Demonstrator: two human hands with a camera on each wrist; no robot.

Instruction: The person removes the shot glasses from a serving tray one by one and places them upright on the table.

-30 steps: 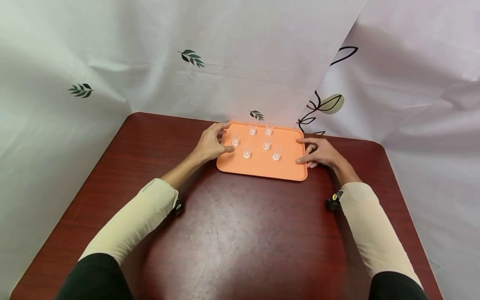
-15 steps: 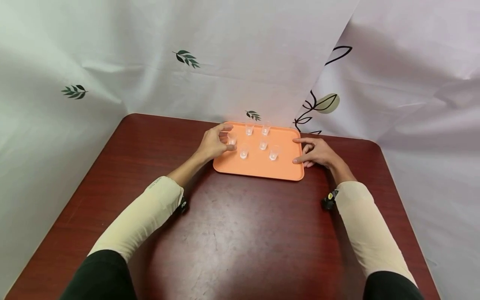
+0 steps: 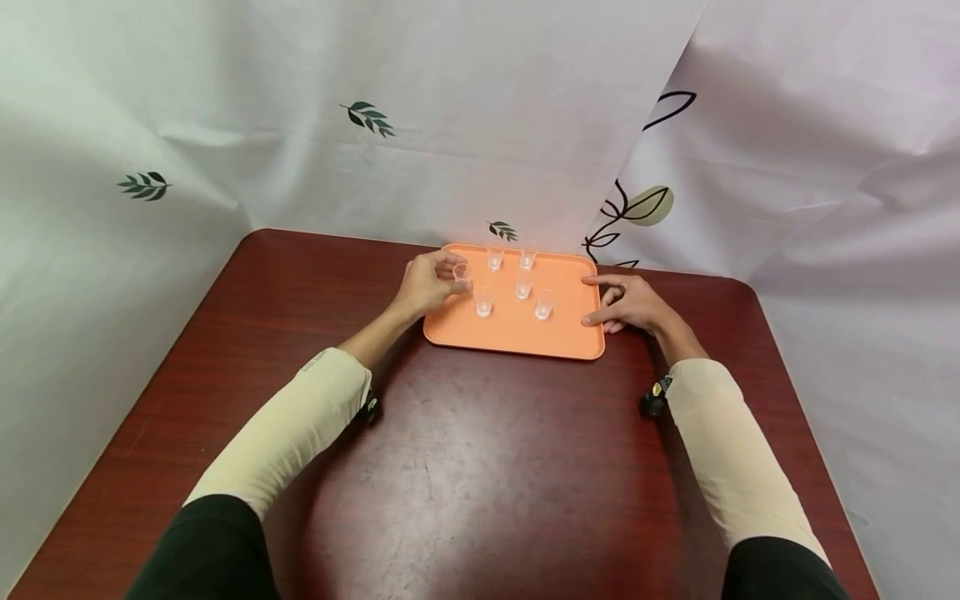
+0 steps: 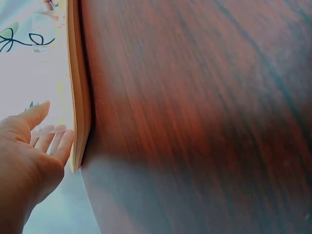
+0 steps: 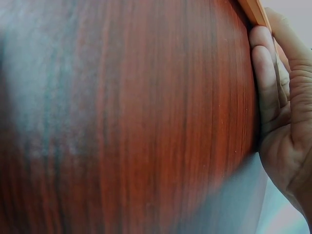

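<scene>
Orange and smooth, the tray [image 3: 517, 337] at the upper middle of the frame is pinched at its right edge by the right hand [image 3: 628, 302]; one clear, round cup [image 3: 461, 272] is held by the half-closed left hand [image 3: 425, 287].

Cups [image 3: 523, 289] on tray [image 3: 510, 337], tray on table [image 3: 480, 467]

This looks like a makeshift, curtained-off recording corner, though what kind of room surrounds it cannot be told. Creased white sheeting [image 3: 465, 67] printed with dark green leaf sprigs [image 3: 367, 118] hangs just beyond the left grip [image 3: 429, 282] and right grip [image 3: 628, 302] and closes in both flanks. A glossy red-brown wood-grain tabletop [image 3: 487, 450] spreads beneath them, and small black devices [image 3: 651, 403] sit at the cream cloth sleeves [image 3: 288, 425] behind each grip.
</scene>
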